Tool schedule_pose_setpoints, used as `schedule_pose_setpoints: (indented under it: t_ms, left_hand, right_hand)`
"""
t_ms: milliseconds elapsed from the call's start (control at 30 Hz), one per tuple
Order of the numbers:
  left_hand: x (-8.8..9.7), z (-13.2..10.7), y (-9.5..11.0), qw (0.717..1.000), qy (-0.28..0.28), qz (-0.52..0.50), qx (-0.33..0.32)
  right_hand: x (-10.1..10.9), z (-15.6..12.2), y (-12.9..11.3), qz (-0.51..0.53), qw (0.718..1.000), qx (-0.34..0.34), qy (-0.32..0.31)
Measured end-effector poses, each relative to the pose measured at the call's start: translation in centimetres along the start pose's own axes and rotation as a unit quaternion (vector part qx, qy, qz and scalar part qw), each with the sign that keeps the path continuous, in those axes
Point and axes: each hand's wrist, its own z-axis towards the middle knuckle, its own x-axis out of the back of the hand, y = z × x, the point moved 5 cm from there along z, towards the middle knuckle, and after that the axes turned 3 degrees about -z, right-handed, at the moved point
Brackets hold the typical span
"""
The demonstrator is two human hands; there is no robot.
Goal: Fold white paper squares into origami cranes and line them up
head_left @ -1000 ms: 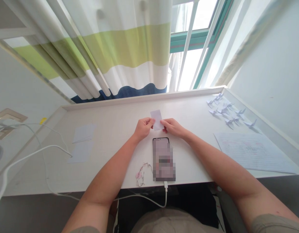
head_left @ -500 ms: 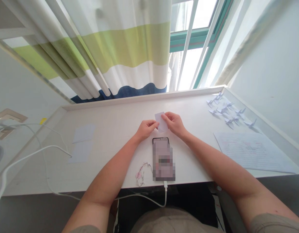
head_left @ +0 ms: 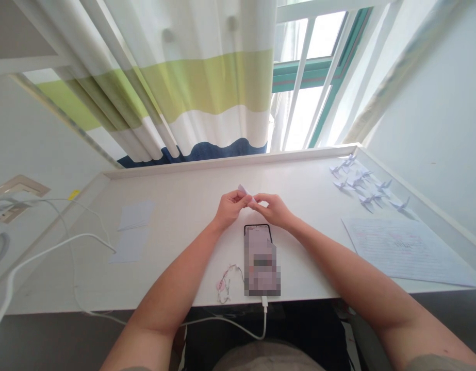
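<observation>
A small white sheet of paper point(head_left: 243, 189) is pinched between my two hands above the middle of the desk. My left hand point(head_left: 232, 208) grips it from the left, fingers closed on it. From the right, my right hand point(head_left: 272, 207) pinches its lower edge, thumb and fingers together. The paper looks bent or folded, and much of it is hidden by my fingers. Just below my hands lies a phone point(head_left: 261, 263) with a blurred screen and a white cable plugged into its bottom end. Beside it rests a beaded phone strap point(head_left: 223, 286).
Several folded white paper cranes point(head_left: 363, 180) stand at the back right of the desk point(head_left: 183, 196). In front of them lies a written sheet point(head_left: 404, 250). White paper squares point(head_left: 131, 229) lie at the left, close to a white cable point(head_left: 48, 247). A raised rim runs along the back.
The paper has gone from facing me nearly flat to being bent and tilted between my fingers. My right hand has shifted down to its lower edge. The view has tilted slightly upward.
</observation>
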Motion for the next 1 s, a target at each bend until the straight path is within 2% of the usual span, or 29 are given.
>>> schedule_pose_setpoints:
  t_ms: [167, 267, 400, 467, 567, 667, 767, 900, 1000]
  left_hand:
    - [-0.1, 0.0, 0.5, 1.000, -0.013, -0.019, -0.020]
    - [0.4, 0.2, 0.7, 0.999, 0.014, 0.015, -0.038]
    - [1.0, 0.2, 0.5, 0.996, 0.041, 0.065, -0.035]
    - [0.9, -0.1, 0.4, 0.993, 0.034, 0.112, -0.031]
    - [0.4, -0.4, 0.6, 0.983, 0.021, 0.175, -0.048]
    - [0.6, -0.6, 1.0, 0.980, 0.054, 0.178, -0.074]
    - [1.3, -0.4, 0.9, 0.985, 0.066, 0.149, -0.059]
    - [1.5, -0.1, 0.4, 0.988, 0.005, 0.150, -0.030]
    - [1.5, 0.0, 0.0, 0.991, -0.009, 0.133, -0.014]
  right_hand:
    - [0.2, 0.0, 0.2, 0.091, 0.995, -0.032, -0.011]
    - [0.9, 0.3, 1.3, 0.135, 0.988, -0.069, 0.035]
    - [1.6, 0.6, 3.1, 0.230, 0.958, -0.144, 0.089]
    - [1.4, 0.6, 3.3, 0.224, 0.958, -0.160, 0.073]
    - [1.0, 0.6, 2.9, 0.182, 0.973, -0.137, 0.041]
    - [1.1, 0.5, 2.7, 0.160, 0.977, -0.128, 0.061]
    - [1.5, 0.4, 3.0, 0.166, 0.971, -0.152, 0.080]
    - [1.6, 0.6, 3.3, 0.180, 0.973, -0.138, 0.040]
    - [1.4, 0.5, 3.6, 0.188, 0.972, -0.142, 0.020]
